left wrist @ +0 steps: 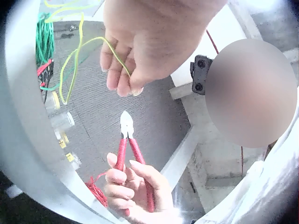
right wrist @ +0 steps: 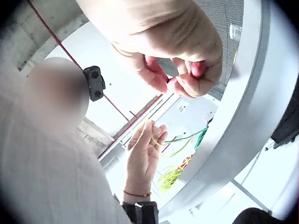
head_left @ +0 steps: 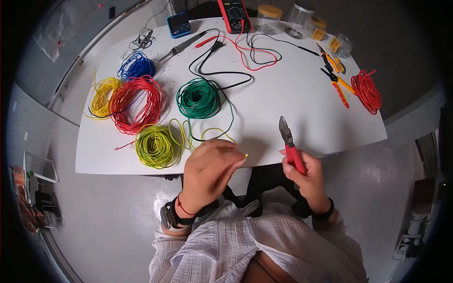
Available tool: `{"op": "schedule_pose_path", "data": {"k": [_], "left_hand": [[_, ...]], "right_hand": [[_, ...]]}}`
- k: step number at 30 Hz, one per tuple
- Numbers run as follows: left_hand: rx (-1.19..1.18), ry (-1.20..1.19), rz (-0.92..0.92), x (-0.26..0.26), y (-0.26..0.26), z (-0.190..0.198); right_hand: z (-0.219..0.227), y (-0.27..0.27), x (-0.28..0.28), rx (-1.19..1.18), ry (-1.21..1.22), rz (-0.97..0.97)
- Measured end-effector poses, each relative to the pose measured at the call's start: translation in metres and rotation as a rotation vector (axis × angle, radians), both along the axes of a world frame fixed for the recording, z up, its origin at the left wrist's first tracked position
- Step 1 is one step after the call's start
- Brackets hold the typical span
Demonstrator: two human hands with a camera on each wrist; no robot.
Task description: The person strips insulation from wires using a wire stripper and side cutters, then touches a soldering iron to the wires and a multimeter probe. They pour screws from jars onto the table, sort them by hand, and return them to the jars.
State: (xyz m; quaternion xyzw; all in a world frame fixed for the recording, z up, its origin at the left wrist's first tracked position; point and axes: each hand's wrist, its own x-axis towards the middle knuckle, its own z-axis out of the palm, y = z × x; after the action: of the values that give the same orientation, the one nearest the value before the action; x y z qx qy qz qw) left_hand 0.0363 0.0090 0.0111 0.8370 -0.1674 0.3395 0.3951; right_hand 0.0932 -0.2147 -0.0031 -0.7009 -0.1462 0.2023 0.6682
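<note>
My left hand [head_left: 210, 170] pinches the end of a yellow-green wire [left wrist: 112, 48] between thumb and fingers, with a short tip [head_left: 246, 155] sticking out. That wire runs back to a yellow-green coil [head_left: 155, 146] at the table's front left. My right hand [head_left: 306, 177] grips the red handles of cutting pliers [head_left: 293, 153], whose metal jaws point up, away from my body. In the left wrist view the handles are spread and the jaws look closed or nearly so. A gap separates the pliers from the wire.
Green [head_left: 198, 98], red [head_left: 136, 104], blue [head_left: 136, 66] and yellow [head_left: 104, 98] coils lie on the left. Behind are a soldering iron [head_left: 183, 45], a blue device [head_left: 178, 25], a multimeter [head_left: 235, 16] and jars [head_left: 269, 20]. More pliers [head_left: 340, 87] and a red coil [head_left: 366, 92] lie right.
</note>
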Motion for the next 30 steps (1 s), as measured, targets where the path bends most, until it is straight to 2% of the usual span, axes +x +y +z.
{"op": "schedule_pose_path", "data": {"k": [3,5,7,8,9,11,13,15,17,20,21,23,28,30], "left_hand": [[0.100,-0.091,0.016,-0.018,0.003,0.010],[-0.040,-0.343,0.269,-0.033,0.013,0.002],[-0.163,-0.253,0.545,-0.033,0.025,0.000],[-0.209,-0.130,0.521,-0.028,0.033,0.003],[-0.210,-0.133,0.525,-0.022,0.036,0.004],[-0.243,0.024,0.374,-0.011,0.039,0.004],[-0.181,0.014,0.387,-0.003,0.035,0.009],[-0.376,0.204,0.274,0.002,0.032,0.008],[-0.461,0.215,0.236,0.004,0.029,0.008],[-0.520,0.270,-0.001,0.001,0.027,0.001],[-0.520,0.272,-0.001,-0.001,0.025,0.002],[-0.685,0.303,-0.035,-0.003,0.019,0.004],[-0.666,0.338,-0.002,-0.007,0.018,0.007],[-0.674,0.349,-0.010,-0.005,0.017,0.006]], "right_hand": [[0.003,-0.003,0.003,0.015,-0.020,0.001],[0.006,-0.005,0.005,0.013,-0.054,0.012],[0.008,-0.007,0.007,-0.067,-0.120,0.010],[0.009,-0.006,0.008,-0.067,-0.130,0.011],[0.012,-0.003,0.009,-0.068,-0.132,0.016],[0.019,0.006,0.009,-0.229,-0.304,0.046],[0.015,0.017,0.014,-0.198,-0.379,0.066],[0.017,0.028,0.017,-0.168,-0.457,0.084],[0.023,0.037,0.018,-0.193,-0.503,0.118],[0.026,0.042,0.018,-0.212,-0.573,0.129],[0.027,0.043,0.018,-0.220,-0.598,0.141],[0.026,0.043,0.018,-0.226,-0.575,0.157],[0.022,0.040,0.018,-0.190,-0.410,0.269],[0.025,0.038,0.017,-0.070,-0.151,0.346]]}}
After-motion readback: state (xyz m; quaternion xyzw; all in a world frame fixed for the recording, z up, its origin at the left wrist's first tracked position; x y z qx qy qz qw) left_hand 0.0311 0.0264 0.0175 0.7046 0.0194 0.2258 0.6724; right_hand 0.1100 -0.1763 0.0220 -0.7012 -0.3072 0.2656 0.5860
